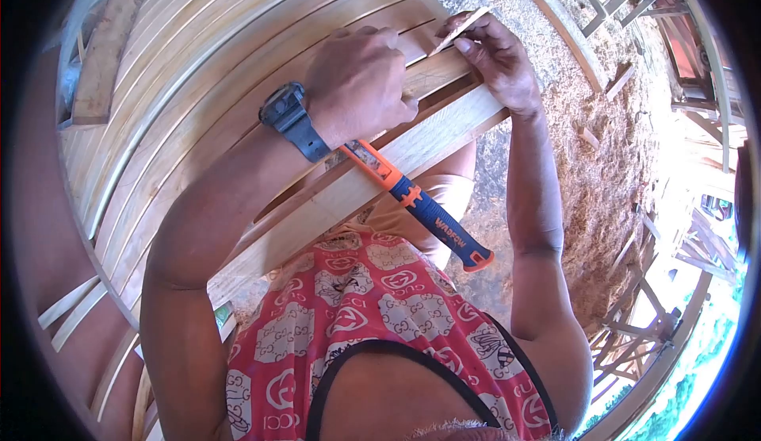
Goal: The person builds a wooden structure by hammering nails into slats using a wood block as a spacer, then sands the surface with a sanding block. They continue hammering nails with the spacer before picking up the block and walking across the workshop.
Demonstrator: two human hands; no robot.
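Your left hand (pixel 361 84) is clenched on the pale, square-edged rail (pixel 444 128) and seems to grip the hammer (pixel 420 207) close under its head — the blue-and-orange rubber handle juts free toward your chest. Your right hand (pixel 498 60) pinches a thin wood sliver (pixel 460 28) at the rail's upper edge, not yet driven in. Beyond them, many smooth curved slats (pixel 198 84) already lie side by side — coarse sawdust (pixel 610 132) covers the ground.
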